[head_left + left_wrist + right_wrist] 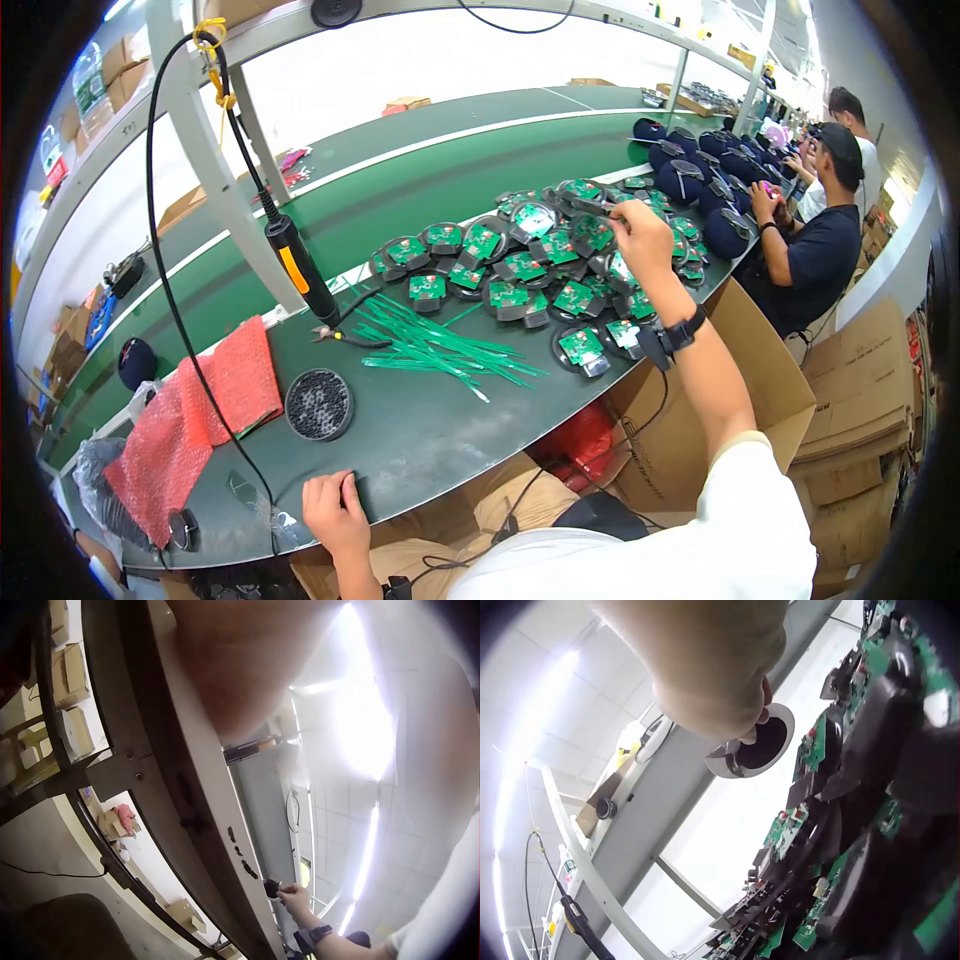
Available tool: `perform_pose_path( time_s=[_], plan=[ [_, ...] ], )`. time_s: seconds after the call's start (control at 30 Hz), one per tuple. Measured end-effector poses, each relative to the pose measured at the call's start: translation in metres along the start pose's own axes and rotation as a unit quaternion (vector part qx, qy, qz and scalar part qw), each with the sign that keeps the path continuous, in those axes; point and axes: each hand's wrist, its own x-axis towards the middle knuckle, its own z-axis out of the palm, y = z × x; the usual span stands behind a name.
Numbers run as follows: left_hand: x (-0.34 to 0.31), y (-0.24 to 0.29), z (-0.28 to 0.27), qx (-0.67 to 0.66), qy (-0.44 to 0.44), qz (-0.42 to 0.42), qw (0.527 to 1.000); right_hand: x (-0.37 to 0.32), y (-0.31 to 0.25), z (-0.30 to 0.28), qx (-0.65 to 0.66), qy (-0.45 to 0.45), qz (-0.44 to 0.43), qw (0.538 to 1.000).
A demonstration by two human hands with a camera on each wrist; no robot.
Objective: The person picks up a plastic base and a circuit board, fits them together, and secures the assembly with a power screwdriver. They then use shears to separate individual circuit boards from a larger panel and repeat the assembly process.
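My right hand [643, 238] reaches over the far side of a pile of round black housings with green circuit boards [520, 266]. Thumb and fingers pinch one round dark housing [761, 744], which shows a pale rim in the right wrist view. It is tilted and held above its neighbours. My left hand [337, 512] rests at the front edge of the green table [430, 430], fingers loosely bent and holding nothing. Green cable ties [440, 345] lie spread between the pile and a round tub of small black parts [319, 404].
Cutting pliers [328, 332] lie by the ties, below a hanging black-and-orange electric screwdriver [298, 268]. Red bubble wrap [200, 420] covers the left end. Dark blue caps [690, 180] crowd the right, where other people [825, 220] work. A cardboard box [730, 380] stands below the edge.
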Motion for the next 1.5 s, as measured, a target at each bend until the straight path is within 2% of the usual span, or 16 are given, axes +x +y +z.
perform_pose_path(
  time_s=[0.13, 0.3, 0.43, 0.5, 0.63, 0.67, 0.7, 0.73, 0.87, 0.93, 1.03, 1.1, 1.2, 1.33, 1.43, 1.5],
  plan=[
    [0.000, -0.001, -0.003, -0.015, 0.009, -0.001, 1.000, 0.014, -0.013, 0.038, -0.048, -0.024, -0.065, 0.996],
    [0.001, -0.002, -0.004, -0.009, 0.020, 0.005, 1.000, 0.006, -0.019, 0.055, -0.094, -0.154, -0.056, 0.982],
    [0.002, -0.001, -0.005, -0.015, 0.030, 0.001, 0.999, 0.000, -0.047, 0.023, 0.028, -0.127, -0.094, 0.987],
    [0.000, -0.005, -0.004, 0.008, 0.022, 0.002, 1.000, -0.020, -0.073, 0.006, 0.150, -0.186, -0.035, 0.970],
    [-0.005, -0.011, -0.002, 0.016, 0.045, -0.003, 0.999, -0.095, -0.152, -0.021, 0.331, -0.316, 0.034, 0.889],
    [-0.007, -0.012, -0.002, 0.016, 0.052, 0.002, 0.999, -0.112, -0.173, -0.026, 0.339, -0.329, -0.018, 0.881],
    [-0.008, -0.016, -0.001, -0.004, 0.062, 0.019, 0.998, -0.130, -0.197, -0.033, 0.370, -0.359, 0.030, 0.856],
    [-0.011, -0.019, -0.009, -0.103, 0.072, 0.032, 0.992, -0.154, -0.228, -0.029, 0.401, -0.388, 0.003, 0.830],
    [-0.027, -0.015, -0.068, -0.177, 0.087, -0.107, 0.974, -0.175, -0.264, -0.022, 0.438, -0.342, -0.098, 0.825],
    [-0.036, -0.032, -0.120, -0.156, 0.105, -0.201, 0.961, -0.174, -0.274, -0.023, 0.432, -0.360, -0.085, 0.823],
    [-0.065, -0.096, -0.188, -0.119, 0.159, -0.365, 0.909, -0.179, -0.275, -0.022, 0.413, -0.379, -0.079, 0.825],
    [-0.100, -0.173, -0.225, -0.066, 0.223, -0.395, 0.889, -0.181, -0.277, -0.023, 0.388, -0.375, -0.075, 0.839],
    [-0.172, -0.289, -0.260, 0.116, 0.168, -0.534, 0.820, -0.189, -0.279, -0.017, 0.369, -0.335, -0.124, 0.858],
    [-0.245, -0.385, -0.234, 0.251, -0.004, -0.551, 0.796, -0.192, -0.288, -0.016, 0.328, -0.304, -0.144, 0.883],
    [-0.250, -0.412, -0.206, 0.203, 0.037, -0.602, 0.771, -0.190, -0.289, -0.015, 0.313, -0.297, -0.151, 0.889],
    [-0.241, -0.419, -0.192, 0.209, 0.052, -0.572, 0.792, -0.190, -0.290, -0.016, 0.304, -0.309, -0.150, 0.889]
  ],
)
